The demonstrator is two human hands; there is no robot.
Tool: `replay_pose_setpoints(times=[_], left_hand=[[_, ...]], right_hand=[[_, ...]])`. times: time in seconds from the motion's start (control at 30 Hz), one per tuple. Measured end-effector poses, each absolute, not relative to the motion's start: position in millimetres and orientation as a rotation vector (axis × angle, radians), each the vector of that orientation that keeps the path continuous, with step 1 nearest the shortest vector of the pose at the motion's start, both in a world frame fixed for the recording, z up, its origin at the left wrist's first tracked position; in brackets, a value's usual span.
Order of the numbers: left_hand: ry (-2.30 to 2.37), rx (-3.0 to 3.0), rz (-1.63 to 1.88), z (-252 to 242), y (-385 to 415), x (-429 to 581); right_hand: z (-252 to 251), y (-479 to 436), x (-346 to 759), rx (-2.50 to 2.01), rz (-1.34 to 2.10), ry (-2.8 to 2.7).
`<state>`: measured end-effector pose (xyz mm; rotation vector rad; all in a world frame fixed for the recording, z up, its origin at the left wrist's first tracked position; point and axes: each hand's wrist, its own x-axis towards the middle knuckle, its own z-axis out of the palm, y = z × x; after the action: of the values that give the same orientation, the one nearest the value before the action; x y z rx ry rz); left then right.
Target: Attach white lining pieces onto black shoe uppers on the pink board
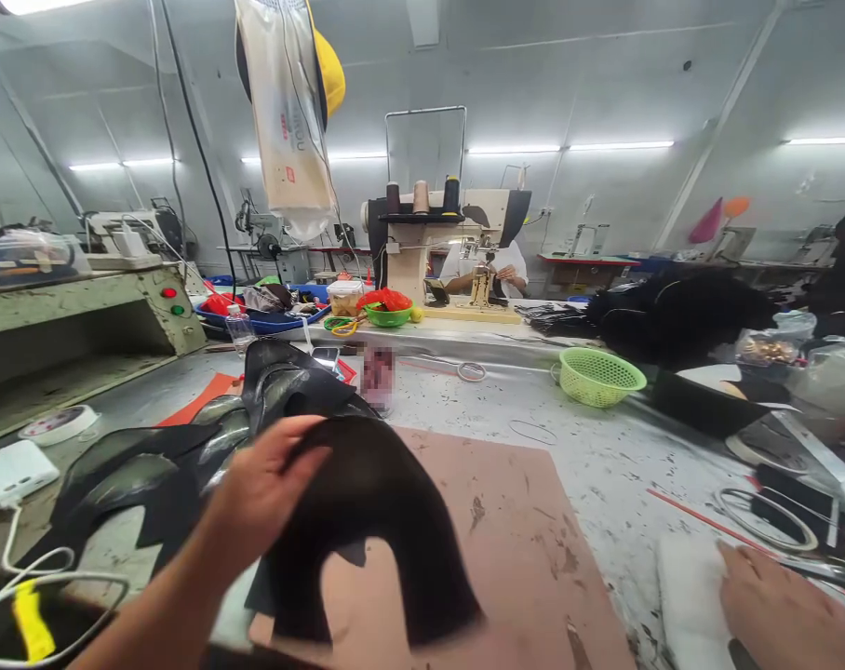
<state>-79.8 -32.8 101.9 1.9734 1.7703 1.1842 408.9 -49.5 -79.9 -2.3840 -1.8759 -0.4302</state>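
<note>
Holding black piece (pixel 370 489) in L grip (pixel 265 489), pinched at upper L edge, over pink mat (pixel 516 530). Prob. light, bendy (blurred, though); best taken by edge. Touching white pad (pixel 693 605) w/ R grip (pixel 785 596), can't tell if holding it.

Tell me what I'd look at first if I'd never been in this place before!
Probably the big black arch-shaped piece near the front, which the left hand grips over a pinkish-brown mat. Next, perhaps, the bright green basket on the table, right of the middle, or the pale bag hanging at the top, left of the middle.
</note>
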Motion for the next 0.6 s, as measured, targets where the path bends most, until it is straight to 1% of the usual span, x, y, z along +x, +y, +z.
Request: replay_pose_setpoints(times=[0.03,0.1,0.17,0.23,0.3,0.37,0.47,0.53,0.6], left_hand=[[1.586,1.978,1.042,92,-25,-54],[1.406,2.08,0.774,64,-10,-12],[1.432,2.265,0.505,35,0,15],[1.418,2.483,0.332,15,7,33],[1.34,2.711,0.246,10,10,50],[1.231,2.884,0.23,16,12,74],[0.999,2.945,0.281,29,15,129],[0.867,2.95,0.234,29,15,172],[0.818,2.932,0.155,23,14,212]], right_hand=[[-80,-46,411,-2.424,-0.448,-1.897],[-80,-39,417,-2.498,-0.343,-1.993],[-80,-31,423,-2.493,-0.154,-2.084],[-79,-25,427,-2.461,-0.06,-2.113],[-76,-22,429,-2.432,-0.075,-2.116],[-74,-19,429,-2.413,-0.152,-2.093],[-76,-18,433,-2.387,-0.141,-2.059],[-82,-18,435,-2.334,-0.112,-2.054],[-88,-20,436,-2.268,-0.196,-2.026]])
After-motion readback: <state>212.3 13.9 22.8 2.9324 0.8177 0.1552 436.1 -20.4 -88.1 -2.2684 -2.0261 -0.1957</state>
